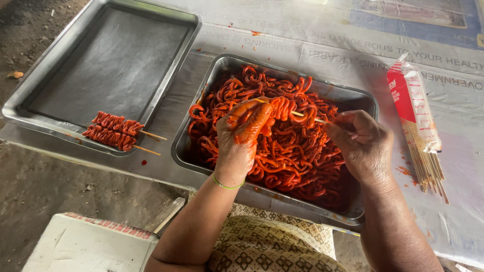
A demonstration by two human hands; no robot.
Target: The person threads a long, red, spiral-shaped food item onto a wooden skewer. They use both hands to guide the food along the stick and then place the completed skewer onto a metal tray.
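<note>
A: What takes up most of the frame?

B: A printed plastic sheet (312,45) covers the table. On it, upper left, lies a flat steel tray (108,65), dull grey and rectangular, with two finished skewers (113,131) at its lower edge, their stick ends pointing right. At centre sits a deeper steel pan (360,98) heaped with glossy, curly orange-red strips (292,156).

A: And the stick being worked?

B: The bamboo skewer (315,120) lies over the pan at centre, its long axis nearly level, running left to right with a slight downward tilt to the right. Strips are bunched in tight folds on its left end.

A: The hands?

B: The left hand (242,136), slick with red sauce, is curled around the folded strips on the skewer. The right hand (360,143) is closed, pinching the skewer's bare right end.

A: Anything smaller?

B: At right, a clear and red packet (411,100) holds thin pale sticks (428,168), fanning out toward the lower right.
</note>
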